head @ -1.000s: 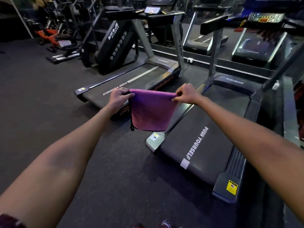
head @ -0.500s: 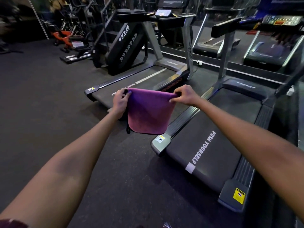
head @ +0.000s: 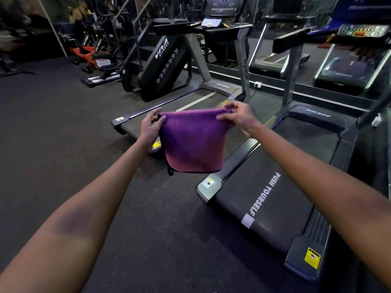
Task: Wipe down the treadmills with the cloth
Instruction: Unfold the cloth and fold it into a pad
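Between the two treadmill decks, at twelve o'clock, the purple cloth (head: 193, 142) hangs pinched by its top corners in left hand (head: 150, 128) and right hand (head: 240, 117), so either light fingertip pinch could slip and drop it onto the gym floor (head: 63, 134).

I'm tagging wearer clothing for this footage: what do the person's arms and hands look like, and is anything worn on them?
Both forearms are bare along all that shows. The left hand and right hand wear no gloves, and no rings, watch or bands are visible. Only a sliver of dark maroon fabric shows at the frame's bottom left corner, possibly a sleeve edge.
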